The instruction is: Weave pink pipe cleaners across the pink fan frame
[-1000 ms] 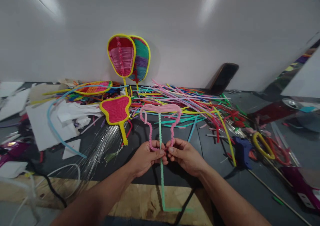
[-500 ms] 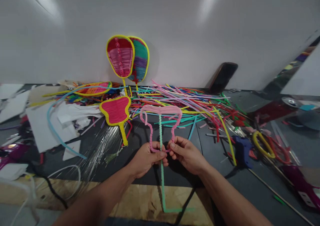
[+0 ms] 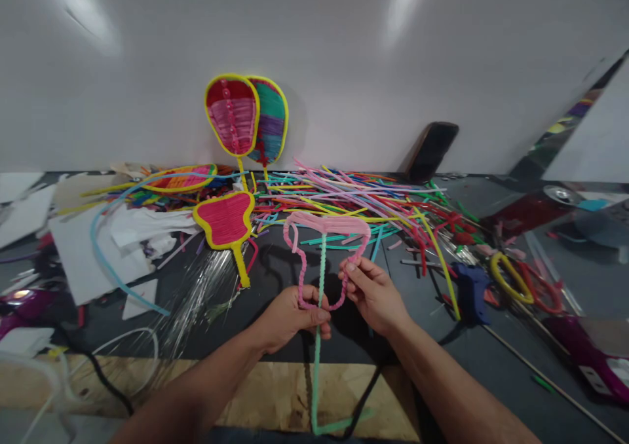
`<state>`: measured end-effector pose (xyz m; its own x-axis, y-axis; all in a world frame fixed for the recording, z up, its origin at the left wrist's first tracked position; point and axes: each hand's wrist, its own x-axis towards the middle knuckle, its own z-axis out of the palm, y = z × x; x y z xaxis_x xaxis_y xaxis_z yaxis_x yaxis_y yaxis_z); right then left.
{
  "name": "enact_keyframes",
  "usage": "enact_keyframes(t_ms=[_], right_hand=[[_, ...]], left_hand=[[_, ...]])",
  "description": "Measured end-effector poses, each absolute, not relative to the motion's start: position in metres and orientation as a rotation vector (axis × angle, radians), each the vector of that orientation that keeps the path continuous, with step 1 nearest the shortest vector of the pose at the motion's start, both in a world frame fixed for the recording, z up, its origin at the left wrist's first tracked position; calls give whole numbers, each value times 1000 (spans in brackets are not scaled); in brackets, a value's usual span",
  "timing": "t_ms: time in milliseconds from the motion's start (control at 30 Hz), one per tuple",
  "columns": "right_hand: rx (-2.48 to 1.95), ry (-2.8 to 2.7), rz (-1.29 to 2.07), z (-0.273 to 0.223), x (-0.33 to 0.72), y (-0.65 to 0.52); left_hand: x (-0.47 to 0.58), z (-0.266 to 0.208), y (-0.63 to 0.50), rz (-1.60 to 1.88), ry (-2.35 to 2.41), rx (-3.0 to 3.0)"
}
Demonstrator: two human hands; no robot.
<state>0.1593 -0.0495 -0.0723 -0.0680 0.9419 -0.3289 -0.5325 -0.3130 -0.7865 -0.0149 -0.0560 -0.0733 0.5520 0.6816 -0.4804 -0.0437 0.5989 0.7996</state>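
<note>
Between my hands is a fan-shaped frame of twisted pink pipe cleaners [image 3: 303, 268], its top filled with pink strands. A mint-green pipe cleaner [image 3: 322, 270] runs down its middle and hangs below, bent sideways at the bottom. My left hand [image 3: 307, 312] pinches the lower left of the frame where the green stem crosses it. My right hand [image 3: 371, 290] grips the lower right side of the pink outline between thumb and fingers. To the left lies a finished-looking pink fan [image 3: 227, 219] with a yellow rim and handle.
Two round fans [image 3: 230, 116] lean against the back wall. Behind my hands lies a heap of coloured pipe cleaners [image 3: 339, 192]. A phone [image 3: 432, 150] is propped at the back. At right are scissors [image 3: 511, 278], a blue tool [image 3: 472, 293] and a red can [image 3: 525, 215].
My right hand has moved up along the pink frame's right side. The frame has shifted slightly right and its lower curve has become rounder. My left hand keeps its pinch.
</note>
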Motion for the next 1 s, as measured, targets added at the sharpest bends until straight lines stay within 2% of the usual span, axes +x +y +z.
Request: enact_keyframes(t_ms=[167, 333, 467, 667, 733, 933, 1000], right_hand=[[-992, -588, 1668, -66, 170, -43], [-999, -577, 1459, -61, 192, -34], [-953, -617, 1520, -56, 199, -37], [-888, -712, 1690, -53, 193, -46], [-885, -765, 1714, -55, 191, -47], [-949, -994, 1790, -67, 178, -51], [-941, -997, 1822, -70, 173, -54]], left_hand=[[-17, -76, -57, 500, 924, 826], [-22, -72, -61, 348, 787, 906], [-28, -62, -58, 251, 615, 912], [-46, -46, -33, 735, 535, 734], [-52, -38, -23, 783, 625, 758], [-44, -9, -4, 513, 1116, 1480], [-36, -1, -2, 384, 1131, 1748]])
